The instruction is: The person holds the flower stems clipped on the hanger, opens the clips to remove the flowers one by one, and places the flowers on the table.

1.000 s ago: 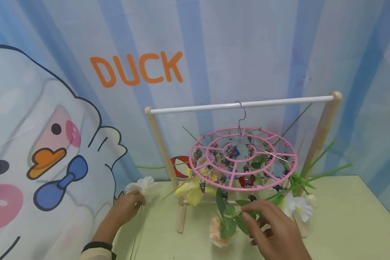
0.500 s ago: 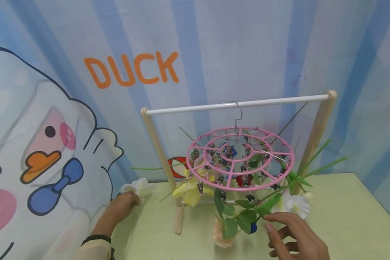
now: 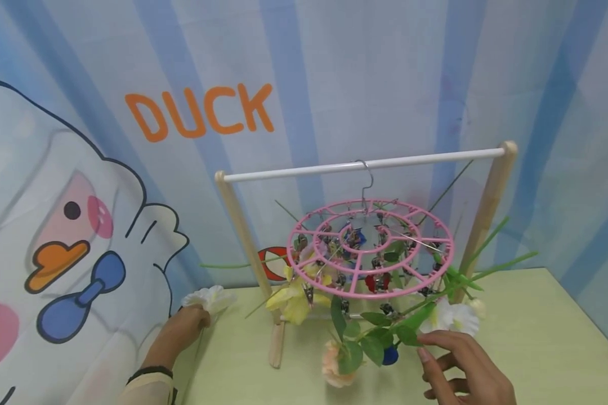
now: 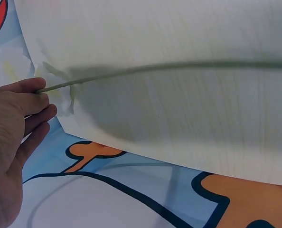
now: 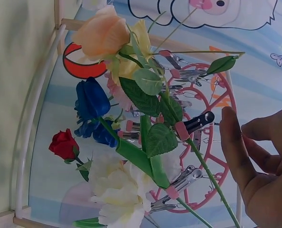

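My left hand [image 3: 183, 329] pinches the thin green stem [image 4: 179, 65] of a white artificial flower [image 3: 213, 298] at the table's left edge. The stem runs across the left wrist view. My right hand [image 3: 468, 365] holds nothing; its fingers are loosely bent at the front right of a round pink clip hanger [image 3: 355, 280]. In the right wrist view its fingertips are close by a metal clip [image 5: 200, 122] gripping a leafy stem. Artificial flowers hang from the hanger, among them a peach rose [image 5: 103, 33], a blue tulip [image 5: 91, 97], a red rose [image 5: 64, 145] and a large white bloom [image 5: 117, 190].
The hanger hangs by its hook [image 3: 367, 174] from the white bar [image 3: 304, 170] of a wooden-legged stand. Green stems [image 3: 506, 264] jut out to the right, another to the left. Behind the pale green table [image 3: 547, 326] is a printed duck curtain [image 3: 375, 67].
My right hand has drawn back to the right from the leaves, and the blue flower beneath them has come into view. The left hand stays by the white flower. The head view has shifted slightly.
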Demonstrator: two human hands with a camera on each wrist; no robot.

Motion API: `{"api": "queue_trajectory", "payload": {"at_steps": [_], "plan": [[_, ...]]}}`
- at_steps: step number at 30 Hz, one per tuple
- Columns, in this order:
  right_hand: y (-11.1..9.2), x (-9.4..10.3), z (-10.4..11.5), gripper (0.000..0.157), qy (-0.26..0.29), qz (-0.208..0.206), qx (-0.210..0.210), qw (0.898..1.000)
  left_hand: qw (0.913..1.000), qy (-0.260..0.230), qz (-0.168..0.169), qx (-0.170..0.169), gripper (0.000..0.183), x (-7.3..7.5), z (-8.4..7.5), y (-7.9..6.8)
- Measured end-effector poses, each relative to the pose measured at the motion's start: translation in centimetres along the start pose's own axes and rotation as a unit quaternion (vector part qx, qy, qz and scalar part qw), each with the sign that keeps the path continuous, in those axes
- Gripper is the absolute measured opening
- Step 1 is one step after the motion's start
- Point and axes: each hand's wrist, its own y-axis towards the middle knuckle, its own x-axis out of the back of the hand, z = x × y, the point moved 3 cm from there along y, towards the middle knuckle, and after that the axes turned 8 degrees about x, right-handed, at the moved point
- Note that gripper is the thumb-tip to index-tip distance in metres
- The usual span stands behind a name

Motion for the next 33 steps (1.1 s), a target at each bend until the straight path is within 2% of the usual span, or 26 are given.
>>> {"api": "queue_trajectory", "payload": {"at_steps": [13, 24, 30, 33], "plan": [[0.0, 0.2, -0.2, 0.031, 0.001, -0.002, -0.009, 1.0, 0.9987, 0.001, 0.016, 0.049, 0.016, -1.4, 0.9, -0.3], [0.0, 0.0, -0.6, 0.031, -0.001, 0.011, -0.008, 1.0, 0.9987, 0.006, 0.002, 0.05, 0.019, -2.6, 1.5, -0.5], [0.2, -0.3, -0.9, 0.034, 0.005, 0.008, 0.022, 1.0, 0.9958, 0.024, 0.036, 0.082, 0.02, -3.0, 1.3, -0.4], [0.4, -0.5, -1.0, 0.037, 0.004, 0.01, 0.045, 0.999, 0.9964, 0.027, 0.026, 0.075, 0.019, -3.0, 1.0, -0.5]]}}
